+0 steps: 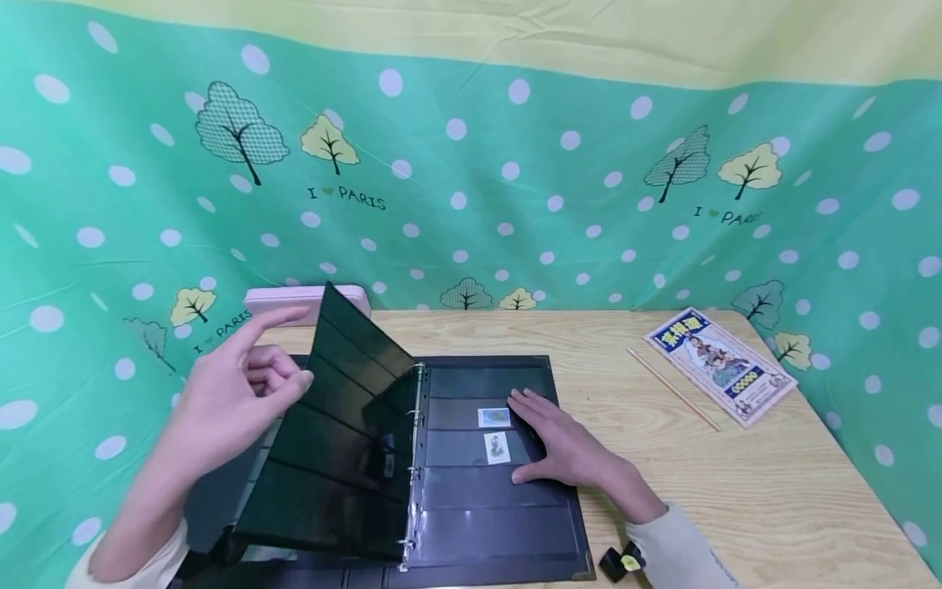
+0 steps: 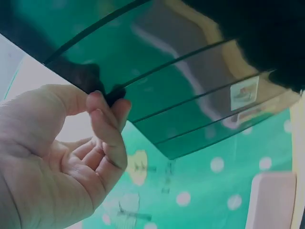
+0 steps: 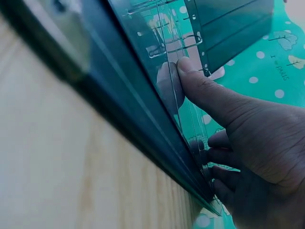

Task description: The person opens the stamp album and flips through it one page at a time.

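Observation:
A black stamp album (image 1: 508,532) lies spread on the table, with metal rings down its middle. My left hand (image 1: 228,393) pinches the outer edge of a raised, glossy black album page (image 1: 346,458), its index finger stretched out above. The left wrist view shows this hand (image 2: 71,152) at the page edge, and a small stamp (image 2: 244,93) on the sheet. My right hand (image 1: 567,442) rests on the right-hand page with its fingers spread; its thumb (image 3: 205,88) touches the page. Beside those fingers are a blue-toned stamp (image 1: 494,418) and a grey-and-white stamp (image 1: 496,448).
A pink case (image 1: 294,301) stands behind the album at the back left. To the right, a thin wooden stick (image 1: 673,388) lies by a colourful printed booklet (image 1: 721,364). A small black object (image 1: 614,564) is near my right wrist. Patterned green cloth (image 1: 471,204) encloses the table.

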A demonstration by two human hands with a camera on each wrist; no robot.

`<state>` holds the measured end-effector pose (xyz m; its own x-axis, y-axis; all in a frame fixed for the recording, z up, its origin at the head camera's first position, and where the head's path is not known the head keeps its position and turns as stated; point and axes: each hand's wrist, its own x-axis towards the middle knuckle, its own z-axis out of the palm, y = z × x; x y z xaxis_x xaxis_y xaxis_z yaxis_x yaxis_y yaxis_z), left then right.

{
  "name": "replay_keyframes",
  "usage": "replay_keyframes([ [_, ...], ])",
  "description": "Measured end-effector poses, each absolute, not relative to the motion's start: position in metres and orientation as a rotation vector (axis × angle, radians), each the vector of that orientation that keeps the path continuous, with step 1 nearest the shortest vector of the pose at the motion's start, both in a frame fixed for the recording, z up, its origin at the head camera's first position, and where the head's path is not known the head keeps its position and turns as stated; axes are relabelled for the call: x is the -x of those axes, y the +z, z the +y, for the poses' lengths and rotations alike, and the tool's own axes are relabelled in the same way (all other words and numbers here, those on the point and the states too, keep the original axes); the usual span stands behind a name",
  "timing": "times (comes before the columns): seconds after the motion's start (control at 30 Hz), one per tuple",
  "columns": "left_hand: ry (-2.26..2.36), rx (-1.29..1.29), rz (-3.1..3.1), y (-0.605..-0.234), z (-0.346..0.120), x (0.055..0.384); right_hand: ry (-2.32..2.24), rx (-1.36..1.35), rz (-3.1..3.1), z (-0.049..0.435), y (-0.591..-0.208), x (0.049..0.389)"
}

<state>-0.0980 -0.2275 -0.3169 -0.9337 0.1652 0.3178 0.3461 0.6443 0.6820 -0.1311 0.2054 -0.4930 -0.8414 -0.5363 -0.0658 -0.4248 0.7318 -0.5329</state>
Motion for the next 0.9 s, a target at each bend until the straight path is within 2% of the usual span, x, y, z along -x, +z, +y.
replay_keyframes([
  [0.17,-1.133,0.423,-2.712,-0.330,-0.263,0.099,-0.757,0.781,2.709,0.204,-0.493,0.131],
  [0.53,-0.981,0.261,-3.072,-0.377,-0.319,0.099,-0.752,0.796,2.722,0.206,-0.493,0.131],
  [0.7,-1.037,0.156,-3.257,-0.403,-0.331,0.107,-0.749,0.796,2.721,0.206,-0.493,0.131],
  [0.9,-0.897,0.108,-3.417,-0.424,-0.327,0.112,-0.745,0.792,2.723,0.207,-0.493,0.131],
])
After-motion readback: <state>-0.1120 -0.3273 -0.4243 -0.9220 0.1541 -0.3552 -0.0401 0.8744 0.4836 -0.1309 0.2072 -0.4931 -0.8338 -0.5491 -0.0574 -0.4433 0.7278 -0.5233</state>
